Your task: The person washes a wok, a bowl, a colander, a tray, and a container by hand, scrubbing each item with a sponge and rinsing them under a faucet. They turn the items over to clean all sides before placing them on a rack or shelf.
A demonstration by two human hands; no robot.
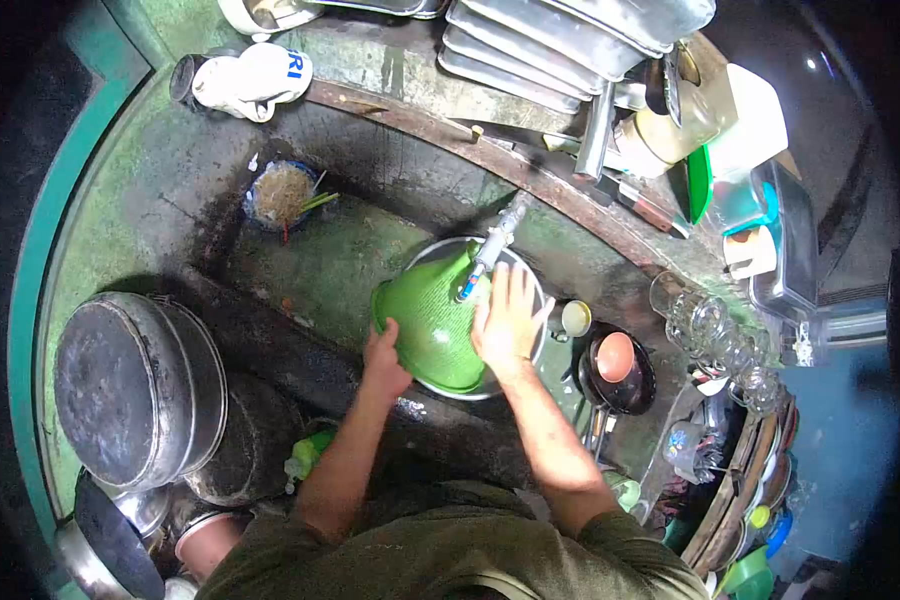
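Note:
A green plastic colander (425, 315) lies tilted, bottom up, over a steel basin (530, 285) in a concrete sink. My left hand (383, 358) grips its near rim. My right hand (508, 318) lies flat on its right side, fingers spread, just below a white tap (490, 250) with a blue tip.
A blue bowl of food scraps (282, 195) sits at the sink's far left. Big blackened pots (135, 385) stand at left. Steel trays (550, 45) are stacked at the back. At right stand glasses (715, 330), a black pan (620, 375) holding an orange bowl, and a plate rack (760, 470).

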